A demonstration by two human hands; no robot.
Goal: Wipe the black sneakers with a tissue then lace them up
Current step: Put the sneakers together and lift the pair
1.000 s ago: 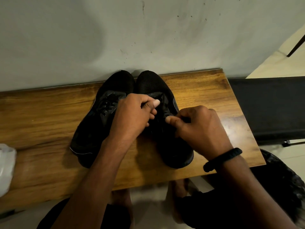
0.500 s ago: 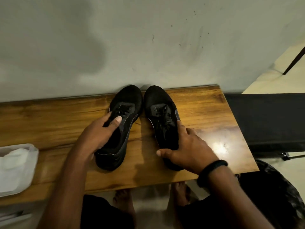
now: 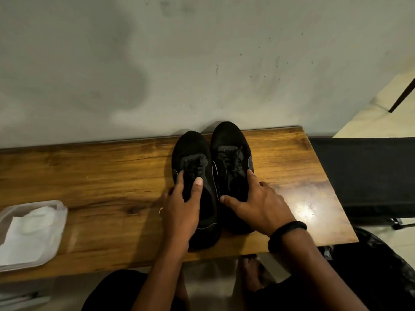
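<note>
- The wooden tabletop (image 3: 101, 176) carries the whole job. The view has tipped up since a second ago, so more of the grey wall (image 3: 202, 63) shows and the shoes sit lower in the picture.
- The left sneaker (image 3: 190, 149) and right sneaker (image 3: 229, 140) stand upright at the far right of the top, toes at the wall. Half a second ago a strip of wood showed between them. Now their inner sides touch along most of their length, so they have been drawn together into a neat pair.
- The plastic container (image 3: 60, 209) at the left edge holds the white tissue (image 3: 29, 234), well apart from the shoes. Neither hand is near it, which suggests wiping is over.
- The left hand (image 3: 182, 212) clasps the left sneaker at its collar, thumb lying over the top and fingers down the outer side.
- The right hand (image 3: 260, 205) spans the rear half of the right sneaker, thumb on its inner side and forefinger up the outer side, closed around it. A second ago both hands were pinching at this shoe's lacing, and they have since let go.
- The laces (image 3: 233, 162) look threaded on both shoes, though black on black hides any knot. My judgement is that the task is at or near its end.
- A black wristband (image 3: 287, 232) sits on the right wrist.
</note>
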